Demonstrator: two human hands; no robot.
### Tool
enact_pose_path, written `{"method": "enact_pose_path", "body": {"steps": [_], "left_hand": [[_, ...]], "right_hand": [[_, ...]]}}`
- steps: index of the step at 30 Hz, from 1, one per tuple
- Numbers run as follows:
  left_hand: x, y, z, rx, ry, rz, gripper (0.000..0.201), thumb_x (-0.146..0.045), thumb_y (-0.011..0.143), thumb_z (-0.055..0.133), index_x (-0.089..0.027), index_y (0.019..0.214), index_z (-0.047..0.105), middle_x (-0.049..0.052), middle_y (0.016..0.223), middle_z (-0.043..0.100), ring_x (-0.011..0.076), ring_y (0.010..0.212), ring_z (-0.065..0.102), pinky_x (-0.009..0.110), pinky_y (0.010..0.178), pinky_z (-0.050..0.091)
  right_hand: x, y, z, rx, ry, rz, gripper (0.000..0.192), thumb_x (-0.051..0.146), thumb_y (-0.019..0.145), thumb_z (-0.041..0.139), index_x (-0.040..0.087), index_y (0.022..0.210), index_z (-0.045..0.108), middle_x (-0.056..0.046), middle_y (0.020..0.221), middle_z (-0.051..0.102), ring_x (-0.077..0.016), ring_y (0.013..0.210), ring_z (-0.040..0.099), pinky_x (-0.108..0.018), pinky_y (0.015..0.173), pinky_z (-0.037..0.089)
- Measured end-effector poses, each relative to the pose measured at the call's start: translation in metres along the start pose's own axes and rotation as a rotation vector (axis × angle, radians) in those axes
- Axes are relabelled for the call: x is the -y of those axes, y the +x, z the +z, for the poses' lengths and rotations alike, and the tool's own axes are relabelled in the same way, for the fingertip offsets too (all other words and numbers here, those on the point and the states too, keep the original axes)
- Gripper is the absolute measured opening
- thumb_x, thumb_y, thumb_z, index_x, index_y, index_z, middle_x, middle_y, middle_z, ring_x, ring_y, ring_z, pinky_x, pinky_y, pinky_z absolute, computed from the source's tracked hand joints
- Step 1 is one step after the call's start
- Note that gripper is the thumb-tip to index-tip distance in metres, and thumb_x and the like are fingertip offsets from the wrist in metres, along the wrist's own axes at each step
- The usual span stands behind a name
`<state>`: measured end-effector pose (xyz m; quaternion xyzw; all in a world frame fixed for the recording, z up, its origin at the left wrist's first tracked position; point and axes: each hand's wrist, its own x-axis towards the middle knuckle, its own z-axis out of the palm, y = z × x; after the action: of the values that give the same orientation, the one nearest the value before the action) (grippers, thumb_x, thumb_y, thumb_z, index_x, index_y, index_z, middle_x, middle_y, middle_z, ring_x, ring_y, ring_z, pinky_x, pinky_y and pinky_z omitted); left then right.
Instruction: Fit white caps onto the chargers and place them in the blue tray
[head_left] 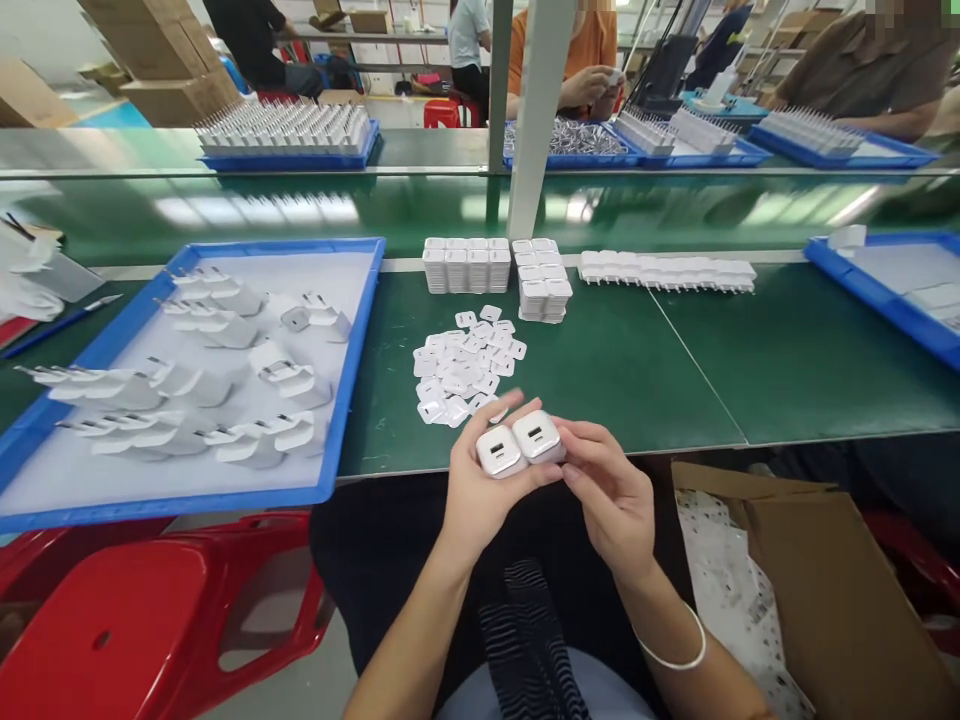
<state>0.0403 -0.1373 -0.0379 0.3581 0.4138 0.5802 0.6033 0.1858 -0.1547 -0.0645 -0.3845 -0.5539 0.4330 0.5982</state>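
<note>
Two white USB wall chargers (535, 438) sit side by side, port faces up, just off the table's front edge. My left hand (476, 490) is closed around them, thumb along the near side. At their right side, the fingertips of my right hand (611, 490) pinch the right-hand charger. Beyond my hands lies a loose pile of small white face plates (465, 365) with port slots. Neat stacks of white plates (466, 265) stand behind the pile, with another stack (541, 280) beside them. A row of white chargers (667, 271) lies to their right.
A blue-rimmed tray (349, 370) of chargers with pins is at left, and another blue tray (877, 300) at right. A red stool (112, 620) and a cardboard box (832, 560) flank me. A white post (538, 120) rises behind; co-workers sit across the line.
</note>
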Motion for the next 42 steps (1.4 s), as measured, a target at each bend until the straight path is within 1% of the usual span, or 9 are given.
{"method": "enact_pose_path", "body": {"steps": [2, 6, 8, 11, 14, 18, 24, 37, 42], "left_hand": [[-0.002, -0.003, -0.013, 0.029, 0.055, 0.006, 0.067, -0.02, 0.061, 0.095, -0.022, 0.123, 0.071, 0.012, 0.131, 0.073, 0.0296, 0.121, 0.071, 0.037, 0.1, 0.06], [-0.006, -0.009, -0.035, -0.09, 0.165, 0.112, 0.047, -0.025, 0.067, 0.092, -0.019, 0.111, 0.078, 0.012, 0.128, 0.075, 0.0322, 0.124, 0.069, 0.043, 0.109, 0.056], [-0.009, -0.012, -0.039, -0.154, 0.205, 0.152, 0.046, -0.026, 0.067, 0.092, -0.019, 0.111, 0.079, 0.012, 0.121, 0.077, 0.0325, 0.121, 0.071, 0.043, 0.107, 0.057], [-0.015, -0.015, -0.04, -0.183, 0.238, 0.195, 0.043, -0.026, 0.067, 0.091, -0.018, 0.108, 0.08, 0.011, 0.114, 0.079, 0.0322, 0.116, 0.072, 0.042, 0.102, 0.059], [-0.016, -0.016, -0.044, -0.143, 0.256, 0.205, 0.041, -0.026, 0.069, 0.089, -0.019, 0.108, 0.08, 0.011, 0.117, 0.079, 0.0313, 0.114, 0.073, 0.041, 0.101, 0.059], [-0.011, -0.014, -0.056, -0.069, 0.273, 0.184, 0.042, -0.026, 0.07, 0.089, -0.019, 0.11, 0.079, 0.012, 0.118, 0.078, 0.0321, 0.116, 0.073, 0.043, 0.102, 0.059], [-0.008, -0.012, -0.06, -0.02, 0.296, 0.204, 0.042, -0.024, 0.073, 0.088, -0.022, 0.114, 0.078, 0.01, 0.119, 0.078, 0.0291, 0.116, 0.073, 0.038, 0.102, 0.059], [-0.008, -0.014, -0.061, -0.019, 0.319, 0.211, 0.042, -0.022, 0.075, 0.087, -0.028, 0.116, 0.078, 0.005, 0.119, 0.079, 0.023, 0.117, 0.073, 0.029, 0.103, 0.057], [-0.007, -0.013, -0.06, -0.017, 0.344, 0.231, 0.043, -0.02, 0.076, 0.087, -0.028, 0.117, 0.077, 0.005, 0.12, 0.078, 0.0232, 0.117, 0.073, 0.03, 0.103, 0.058]], "right_hand": [[0.006, 0.011, -0.002, 0.136, 0.033, 0.02, 0.037, 0.022, 0.095, 0.066, 0.045, 0.121, 0.076, 0.0, 0.13, 0.073, -0.028, 0.127, 0.066, -0.052, 0.108, 0.057], [0.015, 0.065, -0.005, 0.478, -0.086, 0.088, 0.022, 0.03, 0.092, 0.072, 0.038, 0.109, 0.082, 0.001, 0.112, 0.081, -0.0273, 0.111, 0.075, -0.046, 0.1, 0.059], [0.012, 0.105, -0.002, 0.459, -0.33, 0.073, 0.013, 0.032, 0.089, 0.073, 0.029, 0.097, 0.084, -0.002, 0.102, 0.082, -0.0276, 0.101, 0.076, -0.041, 0.089, 0.06], [-0.004, 0.163, 0.007, 0.418, -0.792, 0.093, 0.028, 0.025, 0.088, 0.071, 0.022, 0.115, 0.076, -0.006, 0.115, 0.077, -0.0251, 0.099, 0.072, -0.038, 0.085, 0.057], [-0.019, 0.198, 0.015, 0.47, -0.924, 0.171, 0.032, 0.019, 0.072, 0.084, 0.017, 0.103, 0.075, -0.01, 0.108, 0.076, -0.026, 0.092, 0.071, -0.039, 0.084, 0.054], [-0.027, 0.205, 0.012, 0.494, -0.961, 0.252, 0.022, 0.015, 0.07, 0.084, 0.018, 0.086, 0.069, -0.004, 0.082, 0.074, -0.0217, 0.079, 0.07, -0.033, 0.073, 0.054], [-0.02, 0.202, 0.012, 0.525, -0.959, 0.298, 0.02, 0.016, 0.069, 0.085, 0.017, 0.077, 0.067, -0.003, 0.075, 0.072, -0.0189, 0.073, 0.069, -0.03, 0.066, 0.053], [-0.009, 0.228, 0.048, 0.672, -1.126, 0.187, 0.019, 0.005, 0.074, 0.079, 0.016, 0.074, 0.064, -0.005, 0.085, 0.073, -0.0224, 0.088, 0.065, -0.031, 0.071, 0.041], [-0.012, 0.226, 0.047, 0.651, -1.134, 0.269, 0.024, 0.013, 0.074, 0.085, 0.013, 0.093, 0.07, -0.008, 0.094, 0.075, -0.0211, 0.083, 0.067, -0.03, 0.07, 0.045]]}}
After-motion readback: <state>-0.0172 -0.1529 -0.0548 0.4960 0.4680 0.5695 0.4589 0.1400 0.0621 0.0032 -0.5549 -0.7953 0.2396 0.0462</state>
